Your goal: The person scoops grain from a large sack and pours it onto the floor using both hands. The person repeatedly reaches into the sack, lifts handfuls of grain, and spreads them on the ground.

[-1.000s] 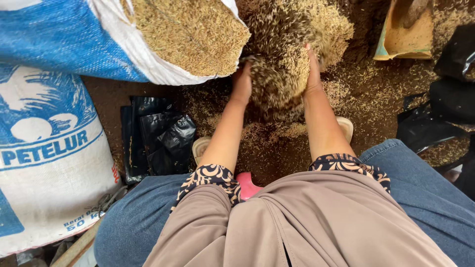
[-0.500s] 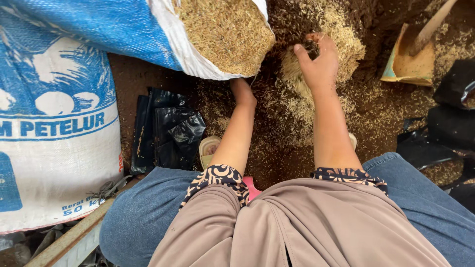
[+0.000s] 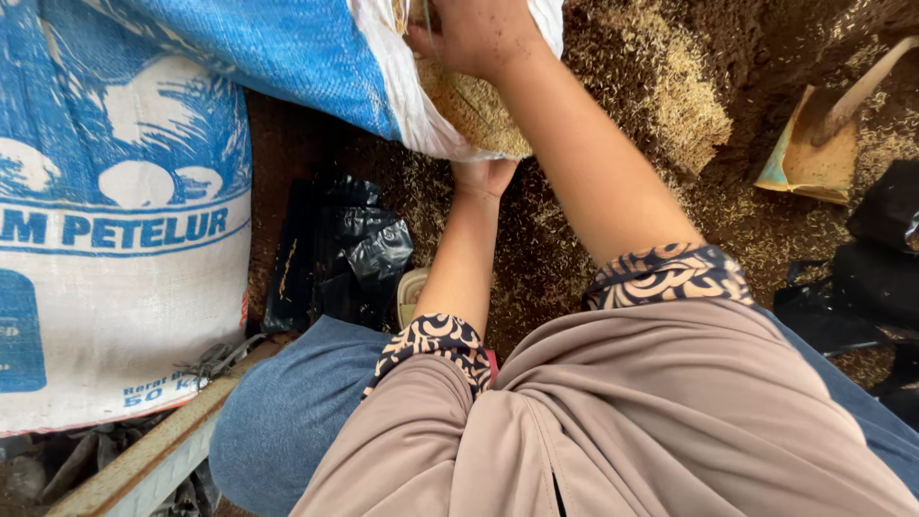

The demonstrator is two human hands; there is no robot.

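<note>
A big blue and white woven sack (image 3: pixel 144 191) lies tilted on the left, its open mouth at the top centre showing tan husks (image 3: pixel 479 110). My right hand (image 3: pixel 479 33) is at that mouth, back of the hand up, with the fingers curled down into the opening and hidden. My left hand (image 3: pixel 485 175) reaches under the mouth and grips the sack's lower rim (image 3: pixel 421 134) from below; its fingers are mostly covered by the sack. A loose pile of husks (image 3: pixel 661 105) lies on the ground just right of the sack.
A yellowish scoop (image 3: pixel 809 153) with a handle rests on the husks at the upper right. Crumpled black plastic (image 3: pixel 345 249) lies under the sack, and black bags (image 3: pixel 881 258) sit at the right edge. A pale rail (image 3: pixel 144 460) runs along the lower left.
My right hand has risen from the husk pile up to the sack's mouth. My left hand has stayed at the sack's lower rim. The view has moved in closer.
</note>
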